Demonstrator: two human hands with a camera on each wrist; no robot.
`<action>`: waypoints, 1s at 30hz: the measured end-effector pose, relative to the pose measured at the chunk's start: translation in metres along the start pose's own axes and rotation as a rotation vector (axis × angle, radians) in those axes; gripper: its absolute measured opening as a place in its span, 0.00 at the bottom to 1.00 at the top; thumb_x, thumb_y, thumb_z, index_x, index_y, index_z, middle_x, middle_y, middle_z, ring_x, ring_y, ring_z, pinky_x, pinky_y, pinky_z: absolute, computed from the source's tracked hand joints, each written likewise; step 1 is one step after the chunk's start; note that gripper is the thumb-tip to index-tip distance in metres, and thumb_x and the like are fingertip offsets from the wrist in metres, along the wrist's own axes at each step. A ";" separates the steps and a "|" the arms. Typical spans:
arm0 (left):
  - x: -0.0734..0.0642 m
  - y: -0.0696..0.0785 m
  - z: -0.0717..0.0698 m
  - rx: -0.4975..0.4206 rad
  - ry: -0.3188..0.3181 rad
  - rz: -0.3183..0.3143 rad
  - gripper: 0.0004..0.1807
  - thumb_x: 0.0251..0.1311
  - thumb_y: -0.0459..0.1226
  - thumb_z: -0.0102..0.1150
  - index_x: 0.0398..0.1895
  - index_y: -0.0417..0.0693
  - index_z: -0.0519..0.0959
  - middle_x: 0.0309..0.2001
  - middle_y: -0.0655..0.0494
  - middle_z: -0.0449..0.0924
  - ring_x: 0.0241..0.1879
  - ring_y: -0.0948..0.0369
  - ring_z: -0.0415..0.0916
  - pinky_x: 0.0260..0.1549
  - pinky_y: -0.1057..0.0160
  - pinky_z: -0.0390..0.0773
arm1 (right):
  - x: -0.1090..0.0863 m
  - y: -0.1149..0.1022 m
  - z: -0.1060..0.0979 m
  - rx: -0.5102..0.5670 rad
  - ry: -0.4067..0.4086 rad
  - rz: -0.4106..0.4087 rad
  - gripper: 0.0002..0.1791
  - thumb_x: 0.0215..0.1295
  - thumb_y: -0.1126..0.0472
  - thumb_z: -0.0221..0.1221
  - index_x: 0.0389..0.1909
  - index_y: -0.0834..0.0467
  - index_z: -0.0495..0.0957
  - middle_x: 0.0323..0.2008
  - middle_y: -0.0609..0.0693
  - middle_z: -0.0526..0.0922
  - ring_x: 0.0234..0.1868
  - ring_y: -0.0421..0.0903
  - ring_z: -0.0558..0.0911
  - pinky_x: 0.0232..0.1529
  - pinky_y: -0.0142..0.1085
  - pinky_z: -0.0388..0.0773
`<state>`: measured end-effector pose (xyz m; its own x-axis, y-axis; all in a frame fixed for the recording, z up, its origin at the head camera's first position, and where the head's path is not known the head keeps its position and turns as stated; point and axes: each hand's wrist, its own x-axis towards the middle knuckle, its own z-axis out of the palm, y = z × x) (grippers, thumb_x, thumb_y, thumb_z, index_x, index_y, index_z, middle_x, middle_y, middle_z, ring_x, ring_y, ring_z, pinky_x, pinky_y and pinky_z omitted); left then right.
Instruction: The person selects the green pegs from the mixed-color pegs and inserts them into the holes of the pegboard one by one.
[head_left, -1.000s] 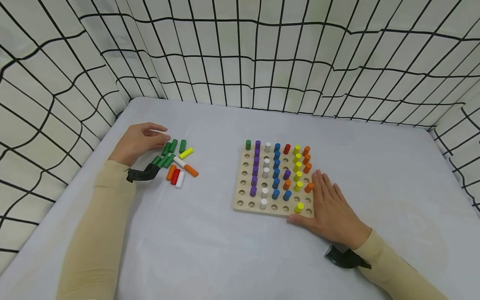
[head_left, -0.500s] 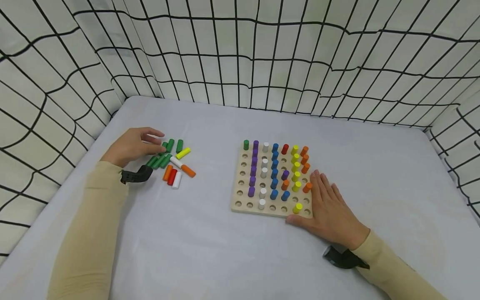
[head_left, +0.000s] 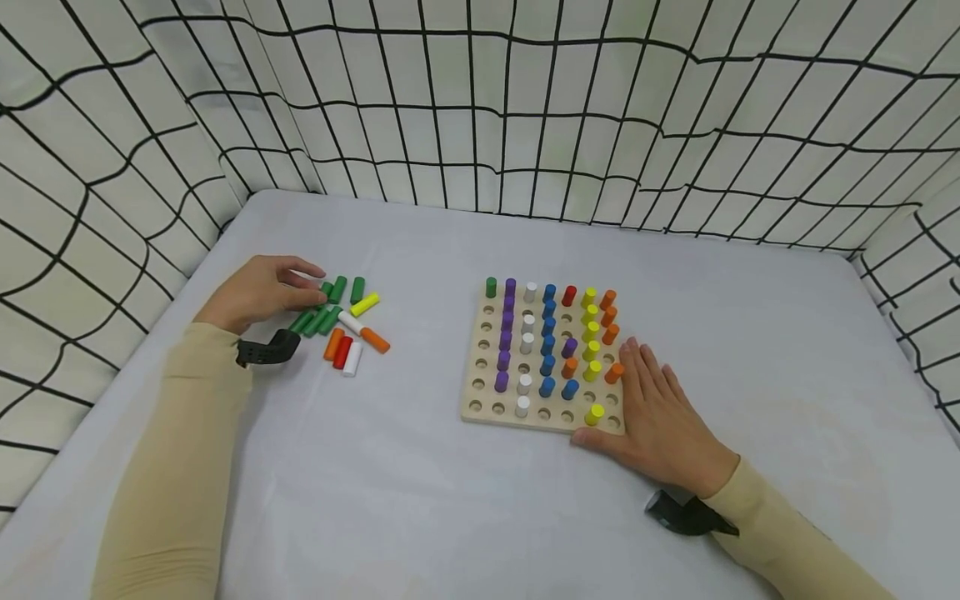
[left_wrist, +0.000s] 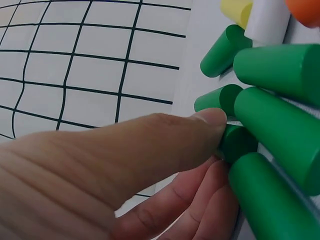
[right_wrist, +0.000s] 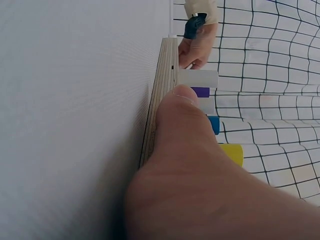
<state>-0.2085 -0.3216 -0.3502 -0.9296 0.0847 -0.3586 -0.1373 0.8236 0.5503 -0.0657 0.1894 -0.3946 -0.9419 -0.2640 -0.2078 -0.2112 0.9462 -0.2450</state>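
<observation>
My left hand [head_left: 255, 292] is at the loose pile, pinching a green peg [left_wrist: 240, 144] between thumb and fingertips. More green pegs [left_wrist: 275, 135] lie around it, partly behind the fingers in the head view. To the right rests a wooden pegboard [head_left: 487, 396] holding purple, white, blue, red, yellow and orange pegs, plus one green peg [head_left: 491, 287] in its far left corner. Flat on the table, my right hand [head_left: 667, 425] has straight fingers along the board's right edge. Its thumb [right_wrist: 182, 107] touches the board's near edge.
Beside the green pegs lie a loose yellow peg [head_left: 365, 303], a white peg [head_left: 350, 322], orange pegs [head_left: 375, 340] and a red peg [head_left: 342, 352]. A black wire grid [head_left: 450, 108] over white cloth borders the white table [head_left: 375, 483] at the back and sides.
My left hand has come slightly down onto the green pegs, and its thumb and fingers have closed on one. My right hand and the pegboard stay put; the head view has shifted slightly.
</observation>
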 end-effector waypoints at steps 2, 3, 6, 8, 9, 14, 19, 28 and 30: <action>0.000 0.001 0.000 0.012 0.001 -0.001 0.31 0.69 0.53 0.63 0.69 0.49 0.74 0.66 0.35 0.75 0.62 0.43 0.70 0.58 0.42 0.73 | 0.000 0.000 0.000 -0.001 0.000 -0.001 0.76 0.54 0.13 0.51 0.82 0.66 0.33 0.84 0.65 0.36 0.84 0.68 0.42 0.81 0.69 0.43; 0.000 0.001 -0.001 0.019 0.002 0.000 0.30 0.68 0.52 0.63 0.68 0.49 0.75 0.66 0.35 0.75 0.61 0.43 0.71 0.57 0.42 0.73 | 0.001 0.000 0.000 -0.001 0.001 -0.001 0.76 0.54 0.13 0.51 0.82 0.66 0.33 0.84 0.65 0.36 0.84 0.68 0.42 0.81 0.69 0.43; -0.002 0.003 -0.001 0.044 0.010 0.000 0.29 0.68 0.52 0.64 0.66 0.48 0.77 0.64 0.36 0.77 0.60 0.44 0.73 0.56 0.43 0.74 | 0.001 0.000 0.000 -0.005 0.004 -0.004 0.77 0.54 0.13 0.51 0.82 0.66 0.33 0.84 0.65 0.37 0.84 0.68 0.42 0.81 0.69 0.43; -0.003 0.003 -0.002 0.058 0.015 -0.001 0.29 0.67 0.52 0.64 0.65 0.48 0.77 0.64 0.35 0.78 0.60 0.43 0.73 0.56 0.43 0.75 | 0.001 0.000 0.000 -0.005 0.006 -0.006 0.77 0.54 0.13 0.51 0.82 0.66 0.33 0.84 0.65 0.37 0.84 0.68 0.42 0.81 0.69 0.43; -0.003 0.003 -0.002 0.064 0.017 -0.002 0.29 0.67 0.53 0.64 0.66 0.48 0.77 0.64 0.35 0.78 0.60 0.43 0.73 0.56 0.43 0.75 | 0.001 0.000 0.000 -0.003 0.006 -0.006 0.77 0.54 0.13 0.51 0.82 0.66 0.33 0.84 0.65 0.37 0.84 0.68 0.42 0.81 0.69 0.43; -0.004 0.005 -0.003 0.090 0.030 0.001 0.29 0.67 0.52 0.64 0.66 0.48 0.76 0.64 0.34 0.78 0.59 0.42 0.73 0.54 0.42 0.76 | 0.001 -0.001 0.000 0.005 0.005 -0.006 0.77 0.54 0.14 0.52 0.82 0.66 0.33 0.84 0.65 0.37 0.84 0.68 0.42 0.81 0.69 0.43; -0.006 0.010 -0.001 0.111 0.041 0.006 0.28 0.68 0.50 0.64 0.66 0.46 0.76 0.63 0.33 0.79 0.58 0.41 0.74 0.54 0.41 0.77 | 0.001 -0.001 0.000 0.008 0.005 -0.005 0.77 0.54 0.14 0.53 0.82 0.66 0.33 0.84 0.65 0.37 0.84 0.68 0.42 0.81 0.69 0.43; -0.007 0.017 0.003 0.143 0.071 0.021 0.27 0.67 0.47 0.64 0.64 0.45 0.77 0.60 0.33 0.80 0.55 0.42 0.76 0.47 0.47 0.78 | 0.000 -0.001 -0.001 0.003 0.006 -0.004 0.77 0.53 0.13 0.51 0.82 0.66 0.33 0.84 0.65 0.37 0.84 0.68 0.42 0.81 0.69 0.43; -0.007 0.017 0.003 0.143 0.081 0.023 0.26 0.67 0.46 0.64 0.64 0.45 0.77 0.60 0.33 0.80 0.54 0.42 0.76 0.47 0.49 0.78 | 0.000 -0.001 -0.001 0.005 0.004 -0.003 0.77 0.53 0.13 0.51 0.82 0.66 0.33 0.84 0.65 0.37 0.84 0.68 0.42 0.81 0.69 0.43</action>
<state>-0.2032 -0.3063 -0.3408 -0.9572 0.0636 -0.2825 -0.0713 0.8938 0.4428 -0.0657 0.1885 -0.3934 -0.9424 -0.2659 -0.2029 -0.2126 0.9445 -0.2506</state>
